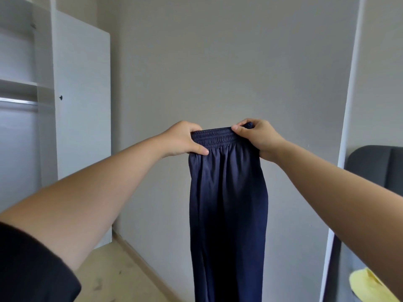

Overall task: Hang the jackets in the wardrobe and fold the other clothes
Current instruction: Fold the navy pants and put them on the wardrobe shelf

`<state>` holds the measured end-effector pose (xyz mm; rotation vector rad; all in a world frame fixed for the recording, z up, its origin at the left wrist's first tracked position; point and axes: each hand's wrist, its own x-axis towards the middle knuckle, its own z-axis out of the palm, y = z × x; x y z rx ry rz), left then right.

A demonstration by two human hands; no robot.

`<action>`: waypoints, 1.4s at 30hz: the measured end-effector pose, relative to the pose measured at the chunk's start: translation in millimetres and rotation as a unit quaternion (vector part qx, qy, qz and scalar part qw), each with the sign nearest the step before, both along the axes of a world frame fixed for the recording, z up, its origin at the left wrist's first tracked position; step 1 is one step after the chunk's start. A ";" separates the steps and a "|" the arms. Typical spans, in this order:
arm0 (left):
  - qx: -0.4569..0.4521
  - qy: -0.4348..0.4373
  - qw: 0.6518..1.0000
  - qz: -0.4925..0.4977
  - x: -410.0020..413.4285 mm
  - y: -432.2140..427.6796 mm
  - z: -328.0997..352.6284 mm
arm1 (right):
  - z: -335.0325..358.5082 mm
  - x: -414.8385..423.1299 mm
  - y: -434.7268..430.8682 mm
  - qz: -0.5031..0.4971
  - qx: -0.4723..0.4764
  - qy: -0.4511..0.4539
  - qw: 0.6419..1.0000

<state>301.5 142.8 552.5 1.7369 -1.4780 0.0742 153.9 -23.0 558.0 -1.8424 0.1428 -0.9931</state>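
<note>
Mid-frame, the left hand (182, 138) and right hand (257, 136) are gripping the elastic waistband of hanging navy trousers (227, 203).

No text, label, brand, number or sign can be read anywhere in this view. The navy trousers (227, 203) carry no readable print or tag.
</note>
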 end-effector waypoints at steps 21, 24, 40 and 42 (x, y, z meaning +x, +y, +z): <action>-0.146 0.186 0.971 -0.033 -0.5 -12.1 -3.0 | -4.2 -10.3 6.2 -0.136 -0.176 0.040 0.974; -0.180 0.361 0.909 -0.099 -1.9 -15.1 -7.9 | 1.3 -7.2 11.6 -0.089 -0.074 -0.036 0.993; -0.158 0.401 0.902 -0.010 -3.2 -29.1 -31.9 | -45.3 -8.6 -4.4 0.148 0.214 0.138 0.956; -0.184 0.439 0.879 -0.021 -0.6 -30.8 -31.8 | -40.3 -4.4 -0.5 0.112 0.212 0.113 0.964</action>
